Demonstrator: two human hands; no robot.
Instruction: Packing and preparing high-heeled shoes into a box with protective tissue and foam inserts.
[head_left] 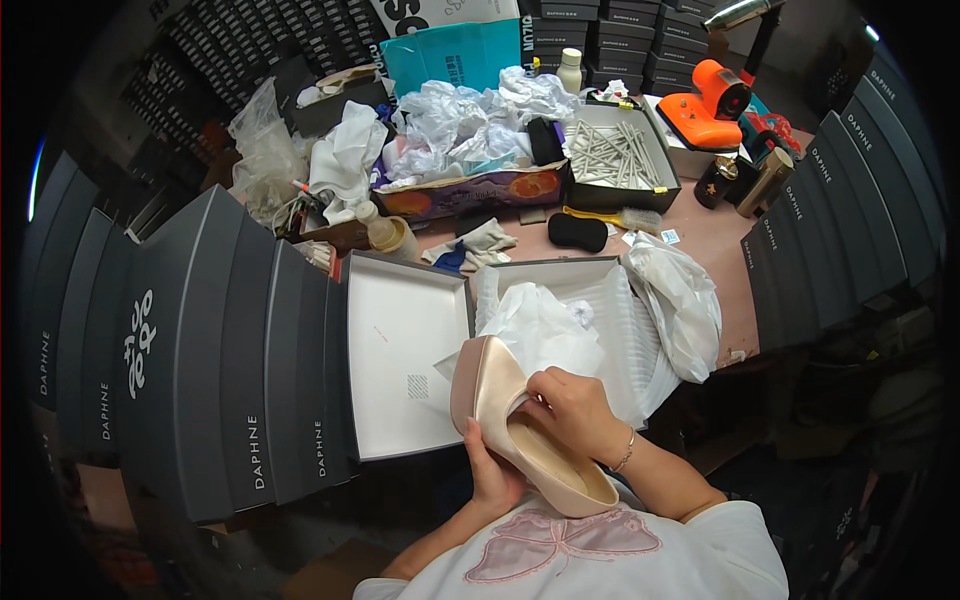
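Observation:
A beige satin high-heeled shoe (490, 385) with a thick platform sole is tilted in front of my chest, toe pointing away from me. My left hand (492, 475) grips it from the left and below, thumb along its side. At the shoe's mouth, my right hand (572, 405) has its fingers curled and partly inside; whatever they pinch is hidden. Just beyond lies an open shoebox (610, 263) lined with white ribbed padding and white tissue paper (540, 318). Its lid (405, 375), white inside, lies to the left.
Stacked dark shoeboxes stand at the left (205, 350) and right (800, 235). Farther back are a box (480, 190) of crumpled tissue, a box of white sticks (615, 150), an orange device (705, 105), a yellow-handled brush (625, 218), a black oval pad (577, 232) and a cloth (485, 243).

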